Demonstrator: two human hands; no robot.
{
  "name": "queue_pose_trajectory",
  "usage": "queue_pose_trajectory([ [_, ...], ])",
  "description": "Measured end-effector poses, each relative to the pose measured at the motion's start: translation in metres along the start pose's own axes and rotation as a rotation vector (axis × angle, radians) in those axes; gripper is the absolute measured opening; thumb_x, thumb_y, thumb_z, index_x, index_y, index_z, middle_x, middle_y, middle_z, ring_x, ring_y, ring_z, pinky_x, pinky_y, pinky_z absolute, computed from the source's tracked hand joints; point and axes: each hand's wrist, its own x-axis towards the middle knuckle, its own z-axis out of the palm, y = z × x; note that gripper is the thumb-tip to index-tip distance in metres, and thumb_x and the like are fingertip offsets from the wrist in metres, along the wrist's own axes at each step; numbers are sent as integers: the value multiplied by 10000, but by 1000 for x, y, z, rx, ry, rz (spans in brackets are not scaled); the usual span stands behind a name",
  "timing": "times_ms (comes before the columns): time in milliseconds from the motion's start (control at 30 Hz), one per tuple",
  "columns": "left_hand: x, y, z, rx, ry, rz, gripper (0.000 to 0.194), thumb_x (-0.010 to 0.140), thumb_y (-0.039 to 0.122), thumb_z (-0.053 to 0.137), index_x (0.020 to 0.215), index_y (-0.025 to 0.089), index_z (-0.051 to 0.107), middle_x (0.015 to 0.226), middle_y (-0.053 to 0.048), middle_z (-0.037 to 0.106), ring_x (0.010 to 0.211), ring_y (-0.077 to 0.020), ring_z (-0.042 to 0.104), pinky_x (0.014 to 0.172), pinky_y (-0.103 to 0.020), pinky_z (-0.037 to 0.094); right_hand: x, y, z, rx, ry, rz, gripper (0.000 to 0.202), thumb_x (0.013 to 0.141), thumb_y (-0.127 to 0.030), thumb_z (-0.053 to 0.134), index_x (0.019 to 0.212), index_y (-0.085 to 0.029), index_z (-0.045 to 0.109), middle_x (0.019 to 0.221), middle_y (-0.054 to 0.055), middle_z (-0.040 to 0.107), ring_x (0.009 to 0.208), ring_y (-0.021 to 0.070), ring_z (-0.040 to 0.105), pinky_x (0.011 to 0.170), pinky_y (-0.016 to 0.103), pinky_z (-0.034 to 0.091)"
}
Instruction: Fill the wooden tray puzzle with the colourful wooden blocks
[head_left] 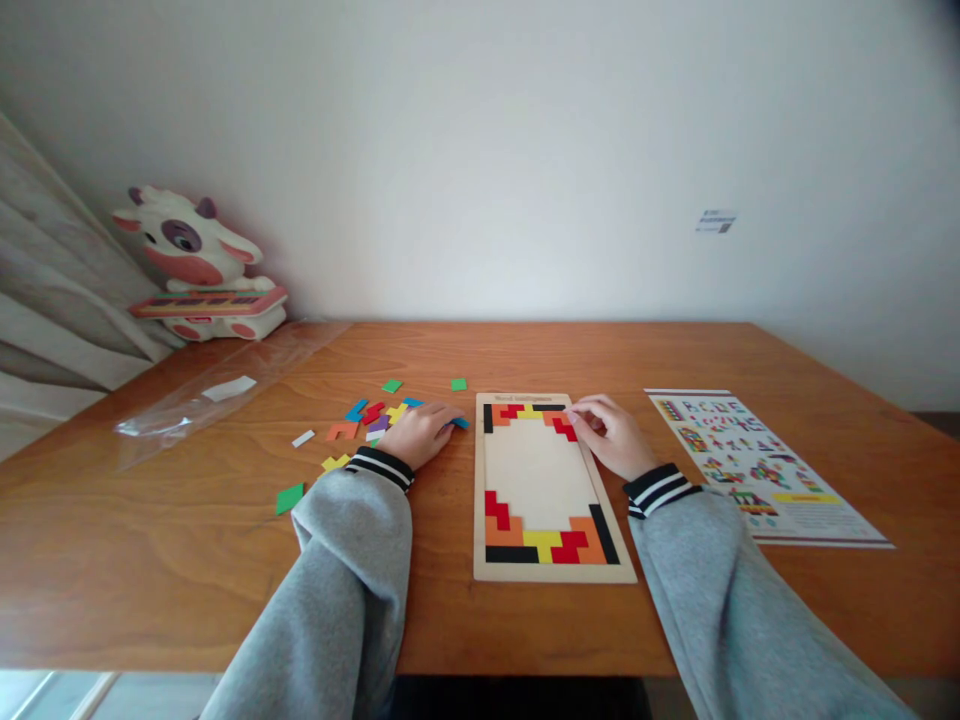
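A light wooden puzzle board (480,480) lies before me, with black, orange, red and yellow block pieces set along its top and bottom; its middle is bare. My right hand (616,438) rests over the board's upper right edge. Its thumb and forefinger come together at the corner beside a red piece (564,430), and what they pinch is hidden. Left of the board, my left hand (417,434) is palm down among loose pieces, its fingers closed on a blue puzzle piece (460,424) that pokes out at the tips. Near its wrist are an orange piece (342,431) and a yellow piece (334,463).
Green squares (289,499) lie around the loose pieces. A clear plastic bag (187,410) is at the left, in front of a cow-shaped toy keyboard (210,300). A printed pattern sheet (780,480) lies on the right, partly under my right sleeve. A wall backs the wooden table (225,590).
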Motion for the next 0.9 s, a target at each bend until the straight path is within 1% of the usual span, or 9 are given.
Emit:
queue_pose_trajectory([
  [167, 1, 2, 2, 32, 12, -13, 324, 864, 111, 495, 1096, 236, 684, 1114, -39, 724, 1004, -190, 694, 910, -312, 556, 1, -1, 1, 6, 25, 4, 333, 937, -501, 527, 927, -207, 682, 953, 80, 652, 786, 187, 621, 679, 327, 527],
  [300, 1, 6, 3, 53, 45, -2, 309, 890, 132, 477, 1098, 220, 688, 1087, -54, 723, 965, -192, 697, 858, -306, 571, 1, -3, 1, 6, 29, -5, 326, 938, -495, 528, 921, -206, 679, 941, 78, 646, 745, 173, 610, 668, 318, 528],
  [533, 1, 9, 2, 10, 58, 62, 251, 943, 184, 469, 1050, 211, 695, 1042, -59, 722, 938, -184, 691, 846, -303, 565, 1, -3, 1, 8, 22, -8, 293, 944, -462, 528, 925, -210, 676, 949, 77, 642, 748, 173, 613, 661, 320, 535],
  [633, 1, 10, 2, 17, 77, 34, 246, 961, 217, 466, 1047, 216, 696, 1016, -62, 722, 916, -183, 692, 833, -301, 565, 0, -1, 2, 4, 8, -8, 294, 943, -472, 526, 944, -219, 676, 964, 78, 644, 778, 183, 623, 677, 330, 545],
  [767, 1, 10, 4, 14, 110, -13, 230, 972, 256, 488, 1095, 218, 679, 1018, -52, 730, 923, -179, 696, 839, -293, 558, 0, 1, 4, 8, -3, -16, 291, 941, -470, 525, 960, -226, 683, 986, 79, 641, 824, 198, 634, 701, 344, 553],
  [900, 0, 14, 6, -12, 142, -56, 217, 978, 290, 511, 1080, 212, 686, 999, -45, 745, 894, -179, 705, 795, -279, 554, 0, 0, 4, 10, -1, -20, 278, 939, -453, 529, 953, -222, 684, 973, 80, 642, 825, 205, 635, 714, 355, 549],
])
